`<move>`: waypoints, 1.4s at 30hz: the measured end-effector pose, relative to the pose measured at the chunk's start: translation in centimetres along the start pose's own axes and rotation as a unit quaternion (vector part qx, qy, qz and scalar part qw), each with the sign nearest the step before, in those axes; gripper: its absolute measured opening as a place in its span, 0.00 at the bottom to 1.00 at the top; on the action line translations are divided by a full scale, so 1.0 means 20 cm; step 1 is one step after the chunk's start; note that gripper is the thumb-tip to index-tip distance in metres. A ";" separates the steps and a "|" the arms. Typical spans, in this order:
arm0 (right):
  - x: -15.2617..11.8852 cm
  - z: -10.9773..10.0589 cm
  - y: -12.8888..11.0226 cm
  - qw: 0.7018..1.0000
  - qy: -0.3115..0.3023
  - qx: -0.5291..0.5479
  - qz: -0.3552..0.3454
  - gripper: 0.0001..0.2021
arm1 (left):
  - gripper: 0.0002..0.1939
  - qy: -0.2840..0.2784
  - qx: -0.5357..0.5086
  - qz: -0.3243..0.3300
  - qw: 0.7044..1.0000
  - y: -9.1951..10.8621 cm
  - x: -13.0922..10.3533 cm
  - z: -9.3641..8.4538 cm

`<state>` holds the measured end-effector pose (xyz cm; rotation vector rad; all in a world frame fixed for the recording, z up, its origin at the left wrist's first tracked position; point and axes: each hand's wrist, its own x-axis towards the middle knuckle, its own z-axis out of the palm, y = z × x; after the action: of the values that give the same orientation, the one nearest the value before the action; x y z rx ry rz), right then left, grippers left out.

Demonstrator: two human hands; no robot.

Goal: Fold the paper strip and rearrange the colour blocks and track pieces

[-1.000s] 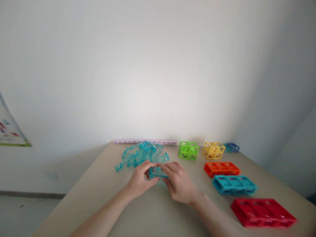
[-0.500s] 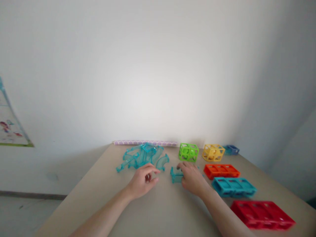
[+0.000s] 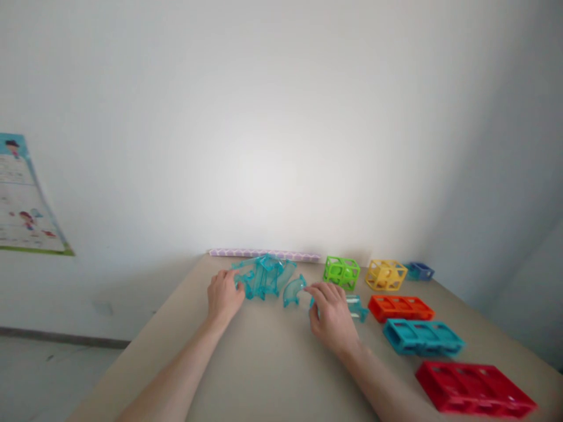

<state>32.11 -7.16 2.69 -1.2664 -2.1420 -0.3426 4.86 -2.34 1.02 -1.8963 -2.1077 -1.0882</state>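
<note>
My left hand (image 3: 224, 298) is at the left side of a heap of see-through blue toy track pieces (image 3: 266, 278). Its bent fingers and thumb close over the end of one piece, which the hand mostly hides. My right hand (image 3: 331, 310) hovers over a straight blue track piece (image 3: 355, 308), covering its left part. The right fingers are apart and empty, with the index finger stretched toward a curved track piece (image 3: 294, 291). That curved piece lies on the table just right of the heap.
Along the right stand a green cube frame (image 3: 342, 273), a yellow one (image 3: 386, 275) and a dark blue block (image 3: 421, 271). Nearer are orange (image 3: 400, 308), teal (image 3: 423, 337) and red (image 3: 475, 388) three-part blocks. A purple patterned strip (image 3: 264, 254) lies against the wall.
My left hand has moved left and away from me, onto the heap's left side. My right hand has shifted slightly left toward the curved piece. The view has turned slightly left.
</note>
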 end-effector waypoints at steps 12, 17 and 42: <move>0.10 0.20 -0.16 0.988 -0.045 -0.145 -0.036 0.09 | 0.17 0.008 -0.029 -0.020 0.999 0.05 -0.03 0.00; 0.10 0.16 -0.13 0.995 0.054 -0.081 -0.027 0.07 | 0.12 0.008 -0.287 0.000 0.958 0.13 -0.05 -0.04; 0.06 0.19 -0.17 0.971 -0.057 0.147 -0.178 0.15 | 0.14 0.098 -0.530 -0.284 0.793 0.16 -0.04 -0.03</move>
<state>27.42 -6.09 0.74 -0.7492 -2.4124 -0.0912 7.75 -3.35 2.43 -1.1656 -2.1348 -2.9185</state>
